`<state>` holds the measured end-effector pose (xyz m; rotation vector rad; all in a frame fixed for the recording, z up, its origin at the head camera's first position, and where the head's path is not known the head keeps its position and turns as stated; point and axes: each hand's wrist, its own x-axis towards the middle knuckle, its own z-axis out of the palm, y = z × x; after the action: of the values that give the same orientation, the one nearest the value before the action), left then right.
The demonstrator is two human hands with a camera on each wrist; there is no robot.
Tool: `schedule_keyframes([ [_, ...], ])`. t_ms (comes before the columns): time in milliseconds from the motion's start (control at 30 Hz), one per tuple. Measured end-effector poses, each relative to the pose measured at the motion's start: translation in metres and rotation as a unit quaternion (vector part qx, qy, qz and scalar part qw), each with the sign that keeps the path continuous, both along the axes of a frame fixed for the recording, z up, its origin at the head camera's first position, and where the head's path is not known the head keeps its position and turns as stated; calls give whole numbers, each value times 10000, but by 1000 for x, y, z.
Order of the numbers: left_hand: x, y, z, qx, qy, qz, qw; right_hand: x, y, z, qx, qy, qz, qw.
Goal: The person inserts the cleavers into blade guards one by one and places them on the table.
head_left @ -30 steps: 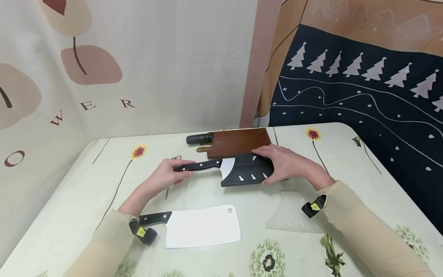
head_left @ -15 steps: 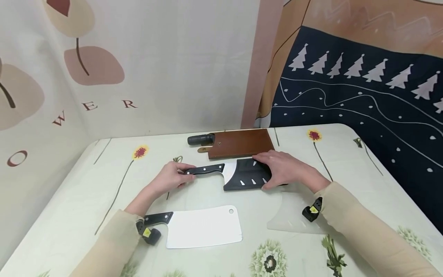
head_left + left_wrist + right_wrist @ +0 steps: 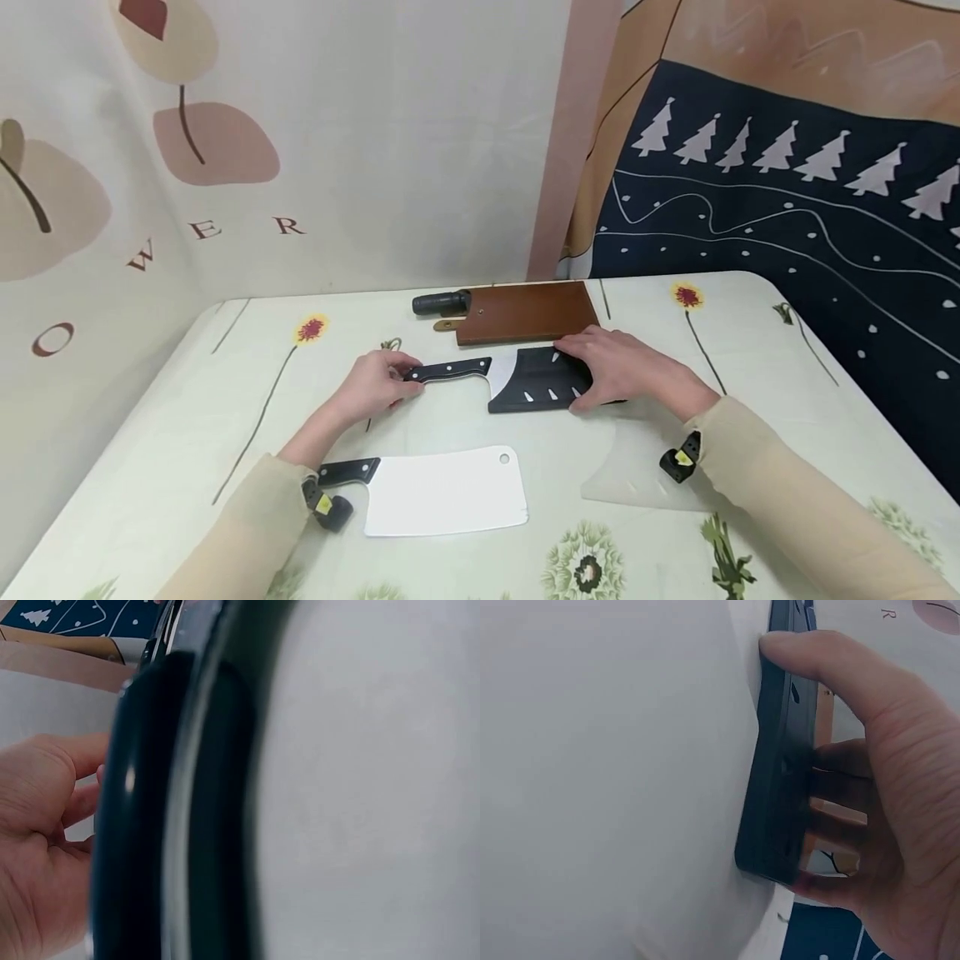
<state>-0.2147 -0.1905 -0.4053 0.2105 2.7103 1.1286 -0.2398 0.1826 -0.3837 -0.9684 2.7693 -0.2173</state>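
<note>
A cleaver with a black riveted handle (image 3: 453, 369) lies across the middle of the table, its blade mostly covered by a black slotted sheath (image 3: 525, 385). A strip of bare blade shows near the handle. My left hand (image 3: 373, 386) pinches the handle's end between thumb and fingers. On the other side my right hand (image 3: 621, 367) grips the sheath's right end, thumb on the near edge and fingers on the far edge; the right wrist view shows this sheath (image 3: 776, 802) between them. Below lies a bare cleaver (image 3: 446, 493), its handle (image 3: 139, 817) filling much of the left wrist view.
Behind the hands lies a brown leather sheath (image 3: 528, 313) with a black handle (image 3: 441, 303) sticking out to the left. A translucent sheath (image 3: 630, 479) lies flat under the right forearm. The table has a flowered cloth (image 3: 285, 533); fabric curtains (image 3: 420, 167) stand behind it.
Both hands have brought the sheathed cleaver slightly nearer and lower, away from the brown sheath. In the last half second they stay nearly still while the view shifts a little.
</note>
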Motion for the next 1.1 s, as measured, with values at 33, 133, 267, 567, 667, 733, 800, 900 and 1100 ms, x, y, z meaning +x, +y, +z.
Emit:
schedule_keyframes([
  [33, 0, 0, 0, -32, 2, 23, 10000, 0, 0, 1, 4, -29, -11, 10000],
  [133, 1, 0, 2, -93, 12, 46, 9999, -2, 1, 2, 2, -99, -3, 10000],
  [267, 3, 1, 3, -57, 1, 51, 10000, -1, 5, 4, -70, -190, 4, 9998],
  [567, 25, -28, 9, 1518, -277, -119, 9879, 19, 34, 22, -431, -411, -674, 9959],
  [667, 44, -45, 20, 1724, -70, -76, 9850, 29, 46, 31, -700, -468, -844, 9929],
  [733, 57, -55, 27, 1879, 115, -119, 9821, 37, 54, 37, -868, -516, -885, 9909],
  [800, 70, -64, 30, 2088, 280, -230, 9773, 45, 63, 38, -1023, -582, -902, 9889],
  [900, 88, -77, 27, 2300, 639, -590, 9693, 60, 76, 36, -1179, -720, -880, 9865],
  [1100, 120, -106, 15, 2311, 1063, -946, 9625, 84, 102, 18, -1461, -835, -529, 9843],
])
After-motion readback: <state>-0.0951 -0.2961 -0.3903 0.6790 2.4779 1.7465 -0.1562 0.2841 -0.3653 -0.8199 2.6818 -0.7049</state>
